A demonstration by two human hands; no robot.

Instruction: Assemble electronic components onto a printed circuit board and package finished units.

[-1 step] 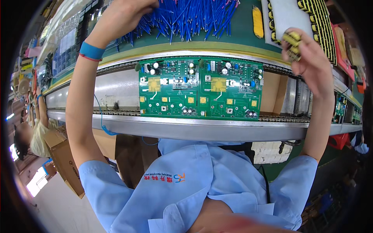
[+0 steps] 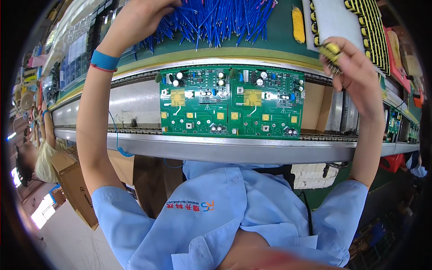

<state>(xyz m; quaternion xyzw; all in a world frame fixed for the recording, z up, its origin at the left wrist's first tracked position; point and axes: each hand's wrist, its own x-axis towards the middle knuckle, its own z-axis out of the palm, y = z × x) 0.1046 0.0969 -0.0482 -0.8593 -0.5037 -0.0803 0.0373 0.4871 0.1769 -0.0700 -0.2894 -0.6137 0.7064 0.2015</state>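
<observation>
My right hand (image 2: pixel 357 76) grips a yellow-and-black transformer (image 2: pixel 331 52) between thumb and fingers, with its metal pins pointing down. It hovers past the right end of two joined green circuit boards (image 2: pixel 228 118), touching neither. The boards carry capacitors, yellow squares and other small parts, and lie across the conveyor rails. At the upper left, my left hand (image 2: pixel 139 20) has its fingers curled at the edge of a pile of blue wires (image 2: pixel 220 22). The upper picture edge cuts off part of this hand, so what its fingertips hold is hidden.
Rows of yellow-and-black transformers (image 2: pixel 370 31) stand on the far right, beside a white foam sheet (image 2: pixel 335 20). A yellow bundle (image 2: pixel 298 26) lies left of the foam. The near metal rail (image 2: pixel 234 150) runs before me. Cardboard boxes (image 2: pixel 74 182) and another person are at the left.
My right hand has shifted slightly left and down, and the transformer in it has tilted so its pins show. My left hand has moved a little left; the boards have slid very slightly left.
</observation>
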